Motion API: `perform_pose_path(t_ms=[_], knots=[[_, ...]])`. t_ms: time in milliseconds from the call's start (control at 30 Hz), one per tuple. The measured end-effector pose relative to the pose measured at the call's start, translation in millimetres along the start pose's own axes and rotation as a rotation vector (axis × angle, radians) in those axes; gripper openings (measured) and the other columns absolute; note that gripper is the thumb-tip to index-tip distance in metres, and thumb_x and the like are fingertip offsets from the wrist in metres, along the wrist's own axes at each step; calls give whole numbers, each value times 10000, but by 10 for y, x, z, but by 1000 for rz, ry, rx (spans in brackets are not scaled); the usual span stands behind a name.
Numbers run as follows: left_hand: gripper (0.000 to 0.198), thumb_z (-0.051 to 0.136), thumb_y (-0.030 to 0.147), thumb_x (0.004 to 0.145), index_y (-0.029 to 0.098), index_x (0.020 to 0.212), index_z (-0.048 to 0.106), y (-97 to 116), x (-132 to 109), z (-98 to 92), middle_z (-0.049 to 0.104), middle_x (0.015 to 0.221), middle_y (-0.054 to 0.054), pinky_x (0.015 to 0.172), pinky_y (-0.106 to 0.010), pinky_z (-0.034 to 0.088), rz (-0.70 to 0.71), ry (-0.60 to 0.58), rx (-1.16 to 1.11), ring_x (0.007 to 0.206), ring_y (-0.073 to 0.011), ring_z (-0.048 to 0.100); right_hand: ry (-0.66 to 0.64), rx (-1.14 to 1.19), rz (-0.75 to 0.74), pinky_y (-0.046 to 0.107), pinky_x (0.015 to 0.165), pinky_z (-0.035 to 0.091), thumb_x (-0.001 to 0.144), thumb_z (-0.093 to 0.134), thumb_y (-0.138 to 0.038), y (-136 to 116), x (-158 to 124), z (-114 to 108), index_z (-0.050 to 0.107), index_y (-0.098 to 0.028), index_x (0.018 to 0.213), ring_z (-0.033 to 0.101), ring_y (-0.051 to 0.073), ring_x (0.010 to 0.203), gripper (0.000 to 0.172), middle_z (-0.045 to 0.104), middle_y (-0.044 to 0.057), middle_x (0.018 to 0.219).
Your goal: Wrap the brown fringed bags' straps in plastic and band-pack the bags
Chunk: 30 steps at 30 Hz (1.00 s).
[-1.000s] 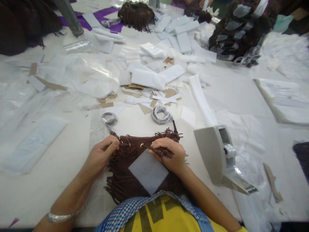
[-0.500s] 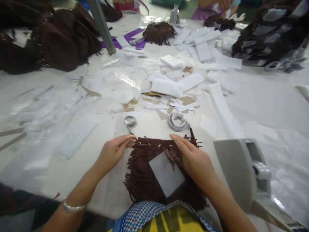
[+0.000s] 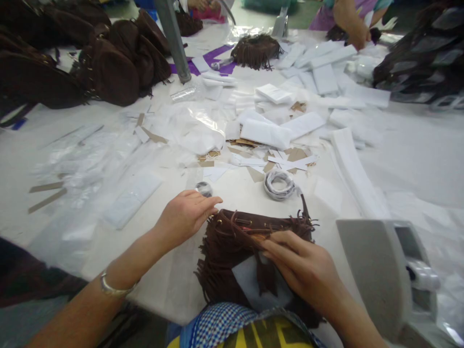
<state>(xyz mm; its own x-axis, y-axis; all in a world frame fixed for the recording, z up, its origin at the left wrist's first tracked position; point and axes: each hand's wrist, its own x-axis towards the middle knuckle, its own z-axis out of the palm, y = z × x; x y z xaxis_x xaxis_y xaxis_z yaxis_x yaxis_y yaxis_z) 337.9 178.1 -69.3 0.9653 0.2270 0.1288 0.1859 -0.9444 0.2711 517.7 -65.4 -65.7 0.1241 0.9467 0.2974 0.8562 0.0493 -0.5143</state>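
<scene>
A dark brown fringed drawstring bag (image 3: 221, 258) lies on the table close to my body, its top edge parted so that an orange-brown inside shows. My left hand (image 3: 188, 215) pinches the bag's upper left corner between thumb and fingers. With its fingers closed on the front rim near the drawstring, my right hand (image 3: 302, 263) draws that rim toward me; its thumb is hidden. A white sheet (image 3: 246, 280) lies on the bag's front, partly under a brown tassel. Just beyond the bag are a large wrapped coil (image 3: 279, 184) and a smaller wrapped coil (image 3: 203, 188).
A grey tape dispenser (image 3: 377, 270) stands at my right. Paper packets (image 3: 266, 133) and plastic film (image 3: 90, 159) cover much of the table. Brown bags (image 3: 116, 63) are heaped at far left, behind a metal post (image 3: 174, 41). A co-worker's hands (image 3: 353, 29) are across the table.
My right hand has moved from the bag's top edge down toward me, pulling the front rim and opening the mouth. The view has shifted, so the table appears further right.
</scene>
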Motion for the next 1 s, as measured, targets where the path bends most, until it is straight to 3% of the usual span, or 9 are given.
perform_pose_path(t_ms=[133, 200, 300, 400, 500, 633, 733, 833, 1000], knots=[[242, 495, 309, 981, 254, 1048, 721, 59, 329, -140, 723, 1019, -25, 778, -268, 475, 125, -152, -98, 900, -158, 663, 26, -150, -106, 301, 618, 440, 944, 574, -226, -91, 12, -12, 704, -214, 1017, 597, 153, 714, 150, 721, 26, 907], [191, 559, 290, 945, 271, 975, 746, 135, 590, -171, 728, 984, -6, 675, -234, 455, 158, -378, -87, 851, -148, 673, 42, -159, -119, 318, 647, 429, 932, 601, -240, -112, 40, 3, 700, -218, 1000, 567, 154, 705, 122, 725, 12, 899], [81, 689, 267, 834, 249, 842, 767, 317, 983, -152, 732, 800, -26, 561, -251, 403, 145, -742, 150, 749, -192, 677, 72, -95, -126, 376, 878, 448, 920, 610, -196, -114, 65, 49, 686, -203, 994, 590, 183, 846, 106, 724, 10, 916], [64, 762, 238, 749, 201, 802, 757, 508, 1238, -69, 740, 785, -71, 556, -271, 402, 210, -904, 333, 748, -234, 683, 50, 3, -121, 376, 933, 443, 930, 578, -176, -100, 49, 87, 677, -175, 959, 597, 198, 924, 103, 704, 35, 895], [142, 690, 302, 825, 180, 875, 745, 567, 1317, 1, 748, 891, -109, 587, -285, 426, 251, -853, 342, 800, -253, 693, 15, 56, -92, 318, 772, 467, 966, 528, -229, -73, 21, 83, 676, -170, 947, 599, 178, 798, 160, 684, 41, 829], [329, 501, 384, 945, 157, 870, 727, 383, 1195, -88, 741, 867, -131, 610, -303, 447, 53, -770, 382, 818, -275, 694, -23, 51, 140, 251, 669, 441, 1001, 445, -214, -6, 113, 41, 672, -179, 1063, 640, 147, 771, 237, 708, 51, 926], [273, 478, 357, 961, 195, 927, 696, 218, 901, -244, 734, 924, -76, 654, -291, 464, -32, -533, 251, 854, -236, 680, -254, 5, 306, 246, 682, 432, 977, 481, -215, 54, 353, 53, 711, -203, 1016, 661, 155, 792, 234, 710, 59, 966], [252, 456, 342, 978, 223, 1031, 672, 118, 465, -282, 723, 1023, -40, 771, -298, 499, -90, -317, -15, 916, -196, 667, -508, -60, 325, 275, 694, 431, 943, 546, -287, 101, 651, 147, 738, -188, 970, 670, 204, 827, 218, 717, 91, 929], [347, 394, 193, 985, 245, 1258, 602, -42, -41, -10, 653, 1294, -29, 1006, -296, 459, -18, -270, -353, 1175, -159, 606, -596, -164, 246, 288, 650, 409, 908, 567, -312, 143, 942, 387, 719, -199, 1029, 670, 241, 889, 225, 713, 102, 989]])
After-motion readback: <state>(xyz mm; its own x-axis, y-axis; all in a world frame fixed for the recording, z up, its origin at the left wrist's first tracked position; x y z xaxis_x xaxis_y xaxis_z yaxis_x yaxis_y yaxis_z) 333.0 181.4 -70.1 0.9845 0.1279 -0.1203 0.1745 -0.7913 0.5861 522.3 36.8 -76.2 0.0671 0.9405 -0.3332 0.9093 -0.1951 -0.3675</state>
